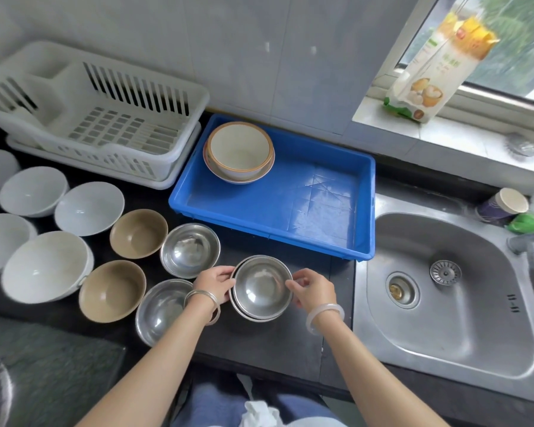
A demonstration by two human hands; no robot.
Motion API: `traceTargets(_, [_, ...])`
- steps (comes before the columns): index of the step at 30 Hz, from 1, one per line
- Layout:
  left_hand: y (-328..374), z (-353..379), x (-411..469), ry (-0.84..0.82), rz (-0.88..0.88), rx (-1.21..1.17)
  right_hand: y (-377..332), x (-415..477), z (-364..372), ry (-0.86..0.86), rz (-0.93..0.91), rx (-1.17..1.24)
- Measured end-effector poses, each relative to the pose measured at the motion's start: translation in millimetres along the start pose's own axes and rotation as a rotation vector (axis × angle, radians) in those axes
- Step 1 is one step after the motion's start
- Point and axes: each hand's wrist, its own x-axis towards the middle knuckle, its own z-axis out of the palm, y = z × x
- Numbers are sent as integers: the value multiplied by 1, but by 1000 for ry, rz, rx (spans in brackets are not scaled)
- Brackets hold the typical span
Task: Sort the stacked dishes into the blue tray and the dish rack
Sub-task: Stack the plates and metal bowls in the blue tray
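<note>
A small stack of steel bowls (261, 288) sits on the dark counter near its front edge. My left hand (215, 282) grips the stack's left rim and my right hand (313, 289) grips its right rim. The blue tray (321, 223) lies behind them and holds a white bowl with an orange rim (239, 151) standing on a plate in its far left corner. The white dish rack (111, 124) stands empty at the back left.
Left of my hands stand two more steel bowls (190, 249) (162, 309), two tan bowls (138, 232) (111, 291) and several white bowls (45, 265). A steel sink (444, 291) lies to the right. A bag (435, 72) leans on the windowsill.
</note>
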Motion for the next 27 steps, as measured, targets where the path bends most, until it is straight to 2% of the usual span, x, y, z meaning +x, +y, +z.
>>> traceTargets(8, [6,-1,-7,-21,-50,-50,0,5,3,-227,198,358])
traceTargets(19, [89,15,-2,-63,133,-60,-54,35,-50,-175,31,498])
traceTargets(27, [149,64,45,-51,148,-66,-90,96,-89,-89,15,430])
